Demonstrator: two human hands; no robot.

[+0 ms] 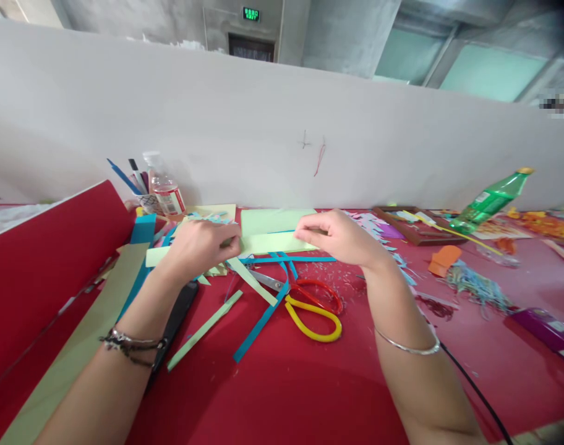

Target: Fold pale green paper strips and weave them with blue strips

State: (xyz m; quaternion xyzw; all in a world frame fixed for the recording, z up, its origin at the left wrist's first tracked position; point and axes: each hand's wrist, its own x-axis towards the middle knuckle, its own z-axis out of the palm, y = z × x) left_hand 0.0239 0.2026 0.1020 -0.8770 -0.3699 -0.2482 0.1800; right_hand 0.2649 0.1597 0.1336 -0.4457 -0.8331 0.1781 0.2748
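While the left hand (199, 244) holds a pale-green paper strip (269, 243) between thumb and fingers, the right hand (336, 236) pinches its right end; location: over red tabletop (273, 395), beyond scissors (311, 306) with red and yellow handles.

Far-side green exit sign (251, 13)
Reads "EXIT"; the upper line (251, 11) seems Chinese, too small to make out.

Single head-worn view; close above red table (273, 398); facing forward, angled down; white partition (208, 111) ahead.
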